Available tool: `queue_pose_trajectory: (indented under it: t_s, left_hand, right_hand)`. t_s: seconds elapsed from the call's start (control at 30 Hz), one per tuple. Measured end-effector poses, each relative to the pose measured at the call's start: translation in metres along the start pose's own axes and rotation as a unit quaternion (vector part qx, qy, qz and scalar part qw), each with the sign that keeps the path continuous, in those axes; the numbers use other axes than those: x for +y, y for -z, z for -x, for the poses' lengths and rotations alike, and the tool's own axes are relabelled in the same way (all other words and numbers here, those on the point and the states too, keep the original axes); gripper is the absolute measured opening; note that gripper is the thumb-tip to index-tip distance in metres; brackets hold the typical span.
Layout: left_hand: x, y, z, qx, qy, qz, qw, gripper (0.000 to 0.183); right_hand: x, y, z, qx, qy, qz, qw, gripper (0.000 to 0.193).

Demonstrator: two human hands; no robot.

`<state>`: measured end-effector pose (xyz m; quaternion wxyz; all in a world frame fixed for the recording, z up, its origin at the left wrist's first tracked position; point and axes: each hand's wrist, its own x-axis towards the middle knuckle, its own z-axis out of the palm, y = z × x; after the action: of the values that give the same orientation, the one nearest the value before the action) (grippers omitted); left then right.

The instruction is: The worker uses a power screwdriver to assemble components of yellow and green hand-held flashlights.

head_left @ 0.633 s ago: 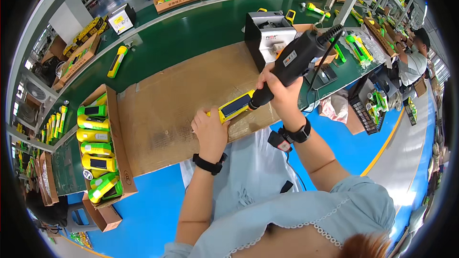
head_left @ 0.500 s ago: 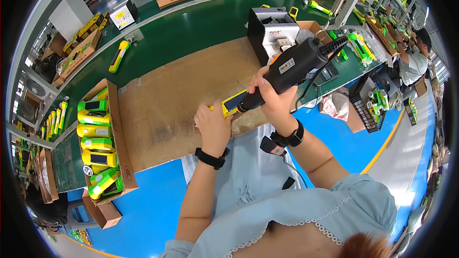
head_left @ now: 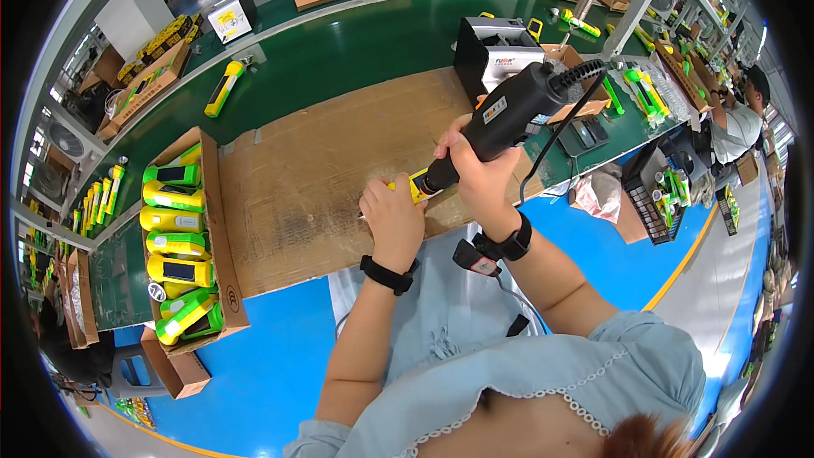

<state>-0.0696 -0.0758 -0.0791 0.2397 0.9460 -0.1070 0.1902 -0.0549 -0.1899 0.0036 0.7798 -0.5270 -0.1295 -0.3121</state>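
Note:
A black corded electric screwdriver [head_left: 515, 112] is gripped in my right hand [head_left: 485, 171], its body slanting down to the left. The tip end meets a yellow flashlight [head_left: 419, 185] with a dark panel. My left hand [head_left: 394, 219] wraps round that flashlight and covers most of it, above the near part of a brown cardboard sheet [head_left: 297, 170]. The screwdriver's bit and the exact spot it touches are hidden. To the left of my hands stands an open cardboard box [head_left: 222, 237] of yellow and green flashlights [head_left: 180, 220].
One flashlight [head_left: 225, 89] lies on the green table [head_left: 339, 47] beyond the cardboard. A black and white machine [head_left: 500, 51] stands at the back right, near a small carton [head_left: 593, 95]. The screwdriver's cord [head_left: 555, 140] hangs at the right. Another person [head_left: 739, 123] sits far right.
My view has shifted slightly, so the surroundings sit a little differently. Both hands stay on the flashlight and the screwdriver; my left hand now covers more of the flashlight.

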Motion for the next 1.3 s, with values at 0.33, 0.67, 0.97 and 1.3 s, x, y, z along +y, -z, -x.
queue_pose_trajectory:
  t_s: [0.33, 0.67, 0.97, 1.3]
  left_hand:
    - [0.000, 0.000, -0.005, -0.014, 0.001, 0.020, 1.000, 0.044]
    - [-0.013, 0.002, -0.012, -0.038, -0.069, 0.077, 0.994, 0.045]
    - [-0.028, -0.001, -0.019, -0.092, -0.121, 0.057, 0.987, 0.057]
    - [-0.020, 0.024, -0.005, -0.089, 0.027, 0.041, 0.995, 0.052]
  right_hand:
    - [0.014, 0.002, 0.003, -0.023, -0.001, 0.019, 1.000, 0.050]
    - [0.021, -0.007, 0.018, -0.086, -0.007, 0.091, 0.992, 0.049]
    - [0.027, -0.016, 0.012, -0.040, 0.024, 0.138, 0.989, 0.052]
    - [-0.046, 0.070, -0.036, -0.015, 0.036, 0.108, 0.993, 0.059]
